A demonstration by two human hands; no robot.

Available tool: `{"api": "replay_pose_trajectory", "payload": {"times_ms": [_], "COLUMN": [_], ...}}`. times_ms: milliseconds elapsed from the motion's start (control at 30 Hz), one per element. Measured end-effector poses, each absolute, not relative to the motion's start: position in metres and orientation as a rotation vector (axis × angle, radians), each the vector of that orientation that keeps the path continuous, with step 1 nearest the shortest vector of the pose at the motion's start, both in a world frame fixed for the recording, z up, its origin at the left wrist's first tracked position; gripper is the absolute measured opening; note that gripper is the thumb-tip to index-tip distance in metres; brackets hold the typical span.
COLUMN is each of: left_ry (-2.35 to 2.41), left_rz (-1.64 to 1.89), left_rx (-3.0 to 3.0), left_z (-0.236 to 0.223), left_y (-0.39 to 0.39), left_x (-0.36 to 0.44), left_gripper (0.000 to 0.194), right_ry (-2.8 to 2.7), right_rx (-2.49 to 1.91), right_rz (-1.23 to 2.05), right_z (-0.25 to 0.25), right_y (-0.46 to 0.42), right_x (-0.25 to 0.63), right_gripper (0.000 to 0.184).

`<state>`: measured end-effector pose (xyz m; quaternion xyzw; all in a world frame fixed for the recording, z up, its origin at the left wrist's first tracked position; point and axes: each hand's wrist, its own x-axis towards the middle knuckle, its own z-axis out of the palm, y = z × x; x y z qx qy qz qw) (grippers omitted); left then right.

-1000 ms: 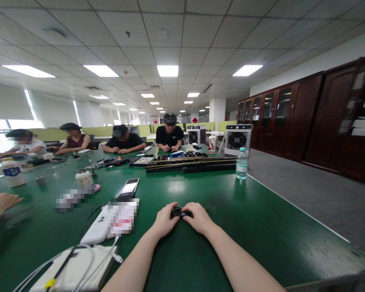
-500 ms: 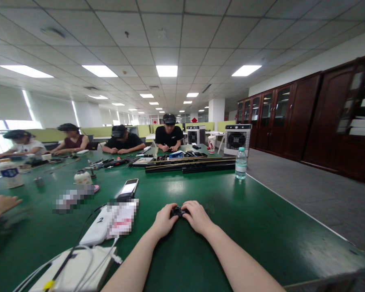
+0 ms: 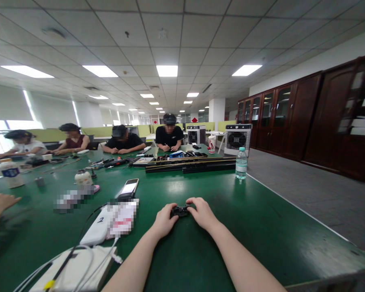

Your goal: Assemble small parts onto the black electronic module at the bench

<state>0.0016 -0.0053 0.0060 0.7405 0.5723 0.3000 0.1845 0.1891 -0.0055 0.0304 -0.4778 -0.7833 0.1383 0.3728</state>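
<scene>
A small black part (image 3: 180, 211) lies low over the green table in front of me, its exact kind too small to make out. My left hand (image 3: 165, 220) grips its left end, thumb on the near side and fingers on the far side. At the opposite end, the thumb and forefinger of my right hand (image 3: 201, 213) close on the part's right edge. The middle of the part shows between the two hands.
Left of my arms lie a white power bank (image 3: 95, 227), a phone (image 3: 129, 187) and a white box (image 3: 76, 269) with cables. A water bottle (image 3: 241, 163) stands at right, black bars (image 3: 209, 166) ahead. A co-worker's hand (image 3: 1, 205) is at far left; several people sit beyond.
My right hand has shifted slightly to the right, its fingers nearer the part's end, so more of the black part shows. My left hand stays in place.
</scene>
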Motion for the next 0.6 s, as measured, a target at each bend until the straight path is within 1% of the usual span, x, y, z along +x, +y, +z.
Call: {"api": "replay_pose_trajectory", "payload": {"times_ms": [600], "left_ry": [1.598], "left_rz": [0.854], "left_rx": [2.097], "left_z": [0.004], "left_y": [-0.004], "left_x": [0.001], "left_gripper": [0.044], "right_ry": [-1.799], "right_rx": [-1.242], "right_rz": [0.345], "right_z": [0.028], "right_y": [0.006], "right_x": [0.199], "right_gripper": [0.026]}}
